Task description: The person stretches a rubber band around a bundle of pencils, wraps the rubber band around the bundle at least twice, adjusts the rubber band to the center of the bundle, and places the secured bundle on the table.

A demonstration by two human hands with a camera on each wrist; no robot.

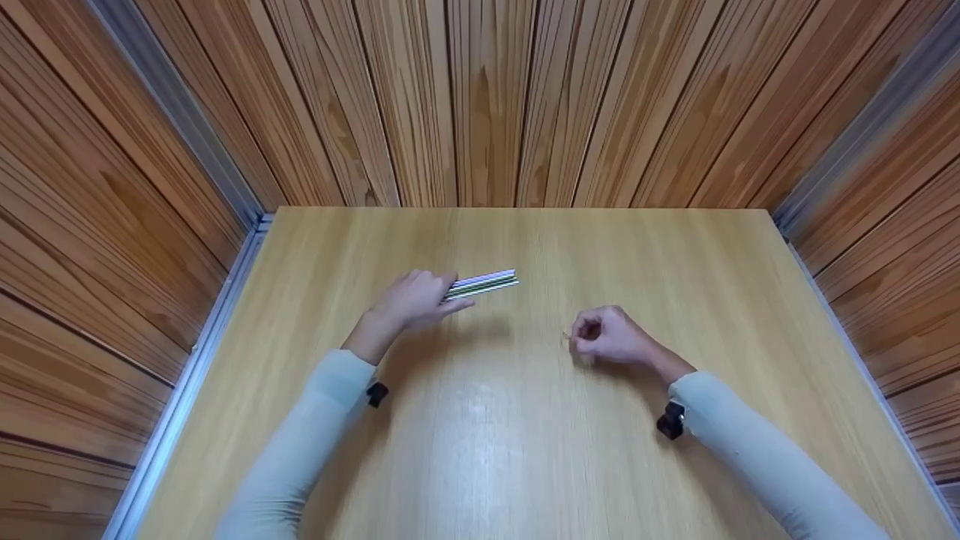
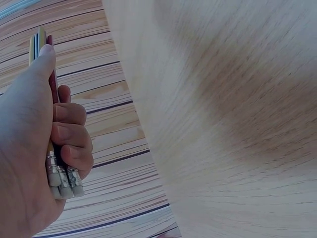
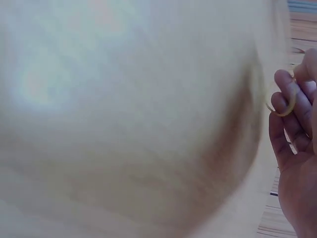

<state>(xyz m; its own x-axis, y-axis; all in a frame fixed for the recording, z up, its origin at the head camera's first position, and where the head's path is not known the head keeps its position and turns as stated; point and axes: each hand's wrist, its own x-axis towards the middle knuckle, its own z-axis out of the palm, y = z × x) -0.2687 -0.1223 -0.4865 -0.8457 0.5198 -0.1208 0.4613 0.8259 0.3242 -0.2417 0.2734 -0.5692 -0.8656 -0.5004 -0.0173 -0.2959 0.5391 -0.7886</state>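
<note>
My left hand (image 1: 415, 298) grips a bundle of several pencils (image 1: 486, 283) above the table, their far ends pointing right in the head view. In the left wrist view the fingers wrap round the bundle and the thumb lies along it. Metal ferrules and whitish erasers (image 2: 66, 184) stick out below the fist. To the right, and apart from the pencils, my right hand (image 1: 611, 336) pinches a thin yellowish rubber band (image 3: 290, 110) between thumb and forefinger. The band hangs as a loose loop in the right wrist view, partly hidden by the fingers.
Both hands are over a light wooden table (image 1: 480, 465). Wood-plank walls (image 1: 487, 97) rise behind it and on both sides, with a metal rail (image 1: 176, 405) along the left edge. A small black device (image 1: 671, 420) sits at the right wrist, another (image 1: 377, 394) at the left.
</note>
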